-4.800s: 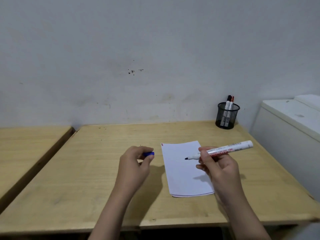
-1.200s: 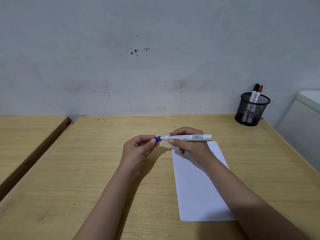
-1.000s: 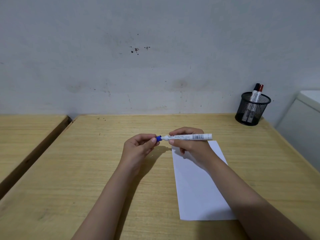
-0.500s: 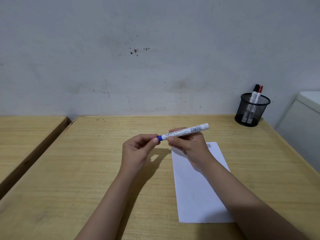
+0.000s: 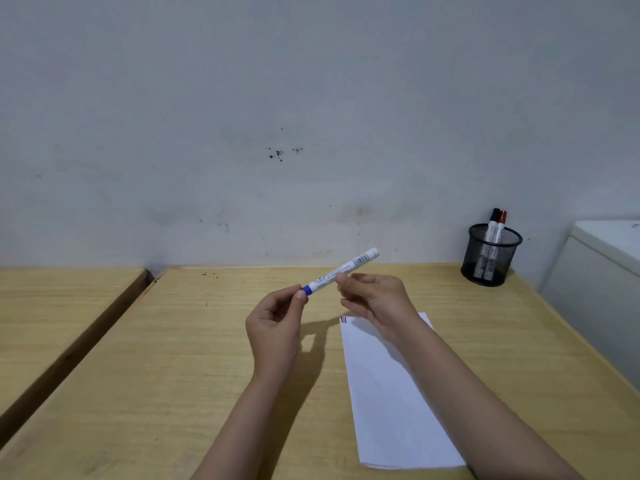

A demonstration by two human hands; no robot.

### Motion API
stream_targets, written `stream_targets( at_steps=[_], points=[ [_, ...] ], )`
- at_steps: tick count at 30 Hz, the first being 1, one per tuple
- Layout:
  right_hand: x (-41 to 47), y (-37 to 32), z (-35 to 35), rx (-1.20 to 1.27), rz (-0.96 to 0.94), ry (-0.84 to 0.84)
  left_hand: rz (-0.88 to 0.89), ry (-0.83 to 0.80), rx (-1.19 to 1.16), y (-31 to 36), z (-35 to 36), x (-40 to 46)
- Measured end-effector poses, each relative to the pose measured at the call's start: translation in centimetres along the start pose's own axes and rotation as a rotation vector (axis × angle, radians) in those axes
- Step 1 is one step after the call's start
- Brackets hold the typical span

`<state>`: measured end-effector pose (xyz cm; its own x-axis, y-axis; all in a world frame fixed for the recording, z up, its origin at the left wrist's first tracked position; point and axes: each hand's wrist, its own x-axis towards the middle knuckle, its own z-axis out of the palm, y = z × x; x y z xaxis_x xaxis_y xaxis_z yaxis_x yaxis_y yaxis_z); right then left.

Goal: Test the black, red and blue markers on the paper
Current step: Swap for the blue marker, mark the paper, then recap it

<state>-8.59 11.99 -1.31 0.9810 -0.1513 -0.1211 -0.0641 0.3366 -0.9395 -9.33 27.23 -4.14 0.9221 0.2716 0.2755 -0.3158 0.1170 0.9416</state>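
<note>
The blue marker is a white barrel with a blue cap, held tilted above the table, its far end raised to the right. My left hand pinches its blue cap end. My right hand grips the barrel near its middle. The white paper lies on the table below and to the right of my hands, with small red and dark marks at its top left corner. The black marker and the red marker stand capped in a black mesh cup at the back right.
The wooden table meets a pale wall at the back. A second wooden table stands to the left across a narrow gap. A white cabinet borders the table's right side.
The cap went back onto the blue marker. Both hands then lifted it off the paper, and its far end tilted upward to the right.
</note>
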Motion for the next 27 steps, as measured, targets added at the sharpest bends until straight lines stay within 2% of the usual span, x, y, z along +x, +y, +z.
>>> stream_targets(
  at_steps=[2, 4, 7, 9, 11, 15, 23, 27],
  points=[
    [-0.6, -0.8, -0.1, -0.099, -0.072, 0.129, 0.010, 0.049, 0.014, 0.7, -0.3, -0.1],
    [-1.5, -1.4, -0.1, -0.353, -0.316, 0.196, 0.043, 0.048, 0.052, 1.9, -0.1, -0.1],
    [-3.0, -2.9, -0.6, -0.758, -0.662, 0.076, 0.098, 0.008, 0.110, 3.9, 1.3, -0.3],
    [-3.5, -4.0, -1.4, -0.869, -0.800, -0.028, 0.135, -0.031, 0.125, 5.2, 2.7, -0.6],
    [-3.9, -5.0, -2.8, -0.877, -0.890, -0.064, 0.167, -0.082, 0.105, 6.3, 4.3, -1.0],
    [-4.4, -7.2, -7.0, -0.875, -0.905, 0.020, 0.214, -0.205, 0.060, 6.8, 8.1, -1.7],
    [-0.9, -15.1, -17.7, -0.765, -0.902, 0.512, 0.365, -0.480, 0.347, 2.9, 19.6, -0.9],
    [2.3, -17.5, -21.1, -0.784, -0.896, 0.645, 0.377, -0.606, 0.481, 1.0, 25.4, 0.5]
  ],
)
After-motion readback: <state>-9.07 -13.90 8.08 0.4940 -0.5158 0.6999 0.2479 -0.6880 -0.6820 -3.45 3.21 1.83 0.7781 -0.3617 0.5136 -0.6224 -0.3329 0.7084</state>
